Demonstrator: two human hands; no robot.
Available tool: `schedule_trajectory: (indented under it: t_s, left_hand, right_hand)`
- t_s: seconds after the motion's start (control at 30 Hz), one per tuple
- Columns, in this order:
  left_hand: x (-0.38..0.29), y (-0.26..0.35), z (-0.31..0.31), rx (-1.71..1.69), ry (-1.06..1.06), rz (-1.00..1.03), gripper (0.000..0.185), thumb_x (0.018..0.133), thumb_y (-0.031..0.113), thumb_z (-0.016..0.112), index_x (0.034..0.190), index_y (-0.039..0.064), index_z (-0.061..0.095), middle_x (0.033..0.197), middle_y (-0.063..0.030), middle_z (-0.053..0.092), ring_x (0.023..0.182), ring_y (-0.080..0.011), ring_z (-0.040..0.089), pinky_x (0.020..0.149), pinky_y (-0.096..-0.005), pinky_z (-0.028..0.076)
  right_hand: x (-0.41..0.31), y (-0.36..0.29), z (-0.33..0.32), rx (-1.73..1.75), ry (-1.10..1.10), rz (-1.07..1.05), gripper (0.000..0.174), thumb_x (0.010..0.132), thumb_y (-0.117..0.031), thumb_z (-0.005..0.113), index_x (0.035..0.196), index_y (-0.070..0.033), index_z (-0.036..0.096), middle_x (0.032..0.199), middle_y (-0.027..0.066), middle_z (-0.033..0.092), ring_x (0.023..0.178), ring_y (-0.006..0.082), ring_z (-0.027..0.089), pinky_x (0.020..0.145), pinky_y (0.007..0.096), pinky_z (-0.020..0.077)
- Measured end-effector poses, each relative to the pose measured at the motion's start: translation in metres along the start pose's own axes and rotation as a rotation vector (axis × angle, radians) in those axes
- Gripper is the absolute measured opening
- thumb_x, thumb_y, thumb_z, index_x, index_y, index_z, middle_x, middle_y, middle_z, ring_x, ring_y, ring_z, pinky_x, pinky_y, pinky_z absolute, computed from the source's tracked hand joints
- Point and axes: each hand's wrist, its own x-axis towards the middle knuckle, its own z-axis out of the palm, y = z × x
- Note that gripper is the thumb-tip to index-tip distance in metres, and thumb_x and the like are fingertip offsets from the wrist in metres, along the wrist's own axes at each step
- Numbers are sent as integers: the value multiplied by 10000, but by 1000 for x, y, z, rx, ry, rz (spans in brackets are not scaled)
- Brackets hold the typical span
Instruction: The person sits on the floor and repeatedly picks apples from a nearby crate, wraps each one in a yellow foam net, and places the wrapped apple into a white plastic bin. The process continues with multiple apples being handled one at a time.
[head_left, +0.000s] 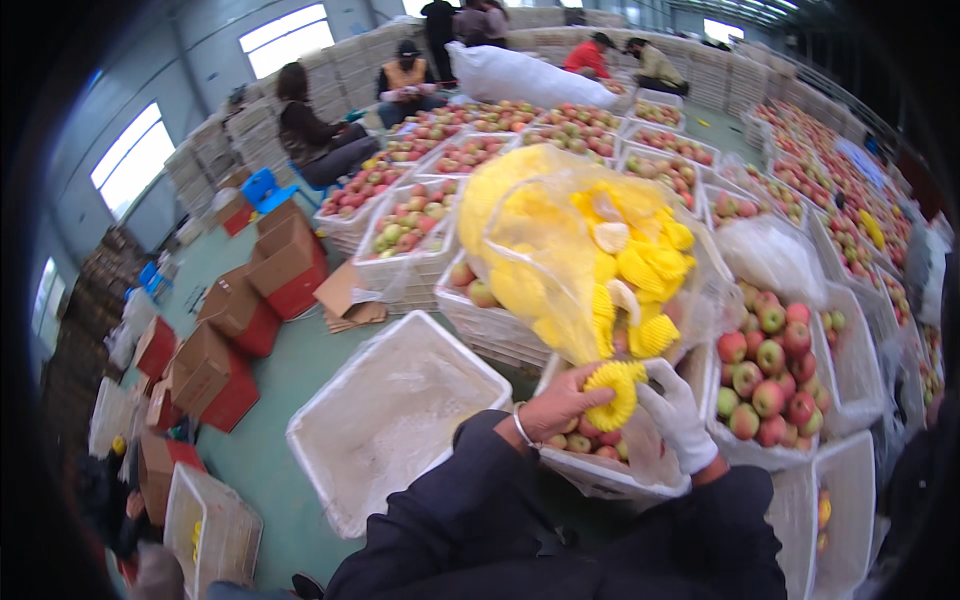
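Note:
My bare left hand (559, 406), with a bracelet at the wrist, grips a yellow foam fruit net (613, 399). Whether an apple sits inside that net cannot be made out. On its other side my right hand (675, 412), in a white glove, pinches the net's end between thumb and finger. Below both hands is a plastic-lined white crate (592, 476) with red and green apples (592, 442). Just beyond them, a clear plastic bag (525, 247) full of yellow foam nets (652, 262) lies open across the crates.
To my left a white crate (397, 420) stands on the green floor. Another crate of apples (769, 367) is at my right. Red and brown cartons (214, 375) line the left side. Several people sit among apple crates farther back; a person's hand (135, 505) shows at lower left.

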Motion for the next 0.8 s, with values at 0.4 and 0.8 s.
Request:
schedule_trajectory:
  t_s: [0.4,0.8]
  left_hand:
    - [-35,-16,-16,-86,-51,-35,565,789,254,748,1221,20,470,1197,-60,548,1089,-163,546,954,-308,429]
    - [-41,-43,-8,1043,818,553,307,703,104,752,795,58,463,702,-78,456,645,-245,476,595,-325,429]
  right_hand:
    - [-26,-14,20,323,-78,165,183,930,-50,522,1111,-20,524,1018,30,589,920,89,562,814,239,458]
    - [-33,-11,53,-404,140,-342,260,676,40,664,917,-22,589,806,122,571,753,282,595,694,318,477]
